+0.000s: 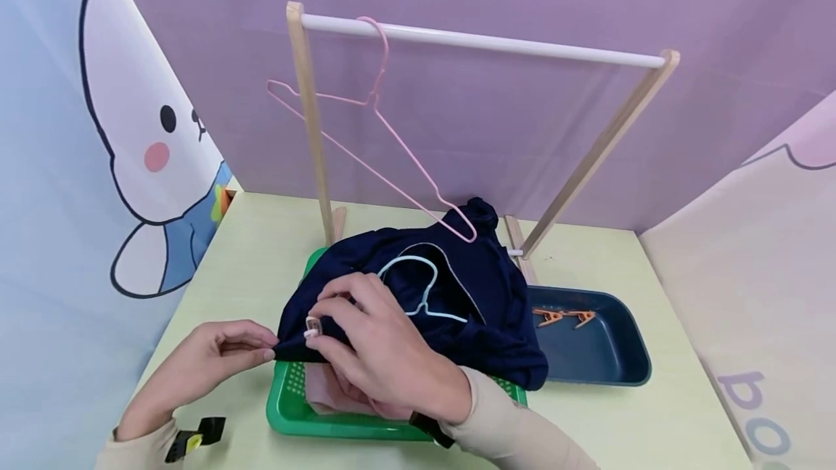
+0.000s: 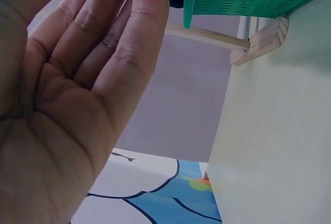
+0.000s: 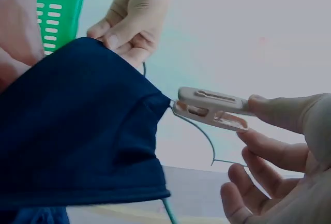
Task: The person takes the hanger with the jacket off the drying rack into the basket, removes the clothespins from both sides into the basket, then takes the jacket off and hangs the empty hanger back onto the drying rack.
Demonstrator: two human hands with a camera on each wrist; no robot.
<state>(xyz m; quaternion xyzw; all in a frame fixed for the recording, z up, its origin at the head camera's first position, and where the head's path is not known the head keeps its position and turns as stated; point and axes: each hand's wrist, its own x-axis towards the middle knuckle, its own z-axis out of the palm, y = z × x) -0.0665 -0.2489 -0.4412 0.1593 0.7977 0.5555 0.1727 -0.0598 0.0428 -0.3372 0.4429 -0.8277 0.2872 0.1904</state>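
A navy garment (image 1: 493,285) is draped over a green basket (image 1: 339,425), with a light blue hanger (image 1: 434,289) showing through its opening. My left hand (image 1: 209,357) pinches the garment's left edge between thumb and fingers. My right hand (image 1: 385,354) pinches a pale clothespin (image 3: 212,109) between thumb and index finger. In the right wrist view the clothespin's far end meets a corner of the navy cloth (image 3: 88,125); whether it grips the cloth I cannot tell. The left wrist view shows mostly my left palm (image 2: 67,115), its fingertips cut off at the top.
Behind the basket stands a rack with a white rail (image 1: 496,40) and wooden legs. A pink hanger (image 1: 418,158) hangs from the rail. Pink cloth (image 1: 320,386) lies inside the basket. To the right, a dark blue tray (image 1: 607,354) holds orange clips (image 1: 550,316).
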